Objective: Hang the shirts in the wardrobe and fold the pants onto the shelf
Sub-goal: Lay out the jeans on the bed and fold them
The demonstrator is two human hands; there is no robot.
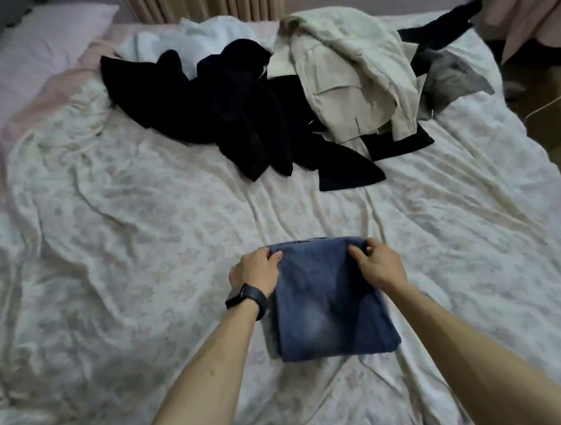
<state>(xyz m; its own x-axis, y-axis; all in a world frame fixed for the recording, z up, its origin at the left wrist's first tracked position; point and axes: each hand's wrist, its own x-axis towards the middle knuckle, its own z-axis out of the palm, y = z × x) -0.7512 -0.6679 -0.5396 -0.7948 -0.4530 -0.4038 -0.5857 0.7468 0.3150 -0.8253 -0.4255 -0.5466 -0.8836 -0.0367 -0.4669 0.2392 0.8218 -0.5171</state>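
Bed [107, 224] sheet wrinkled, wide bare stretch left and right of hands; heap of black garments [232, 116] and beige garments [346, 75] well apart at far side. Both arms reach forward. Left hand [256, 272], black watch [245, 297] on wrist, and right hand [379, 265] each pinch far corners of folded jeans [328, 302], lying flat between forearms.

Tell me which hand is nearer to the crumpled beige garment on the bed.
Right. The right hand lies below the crumpled beige garment, on its side; the left hand is farther left.
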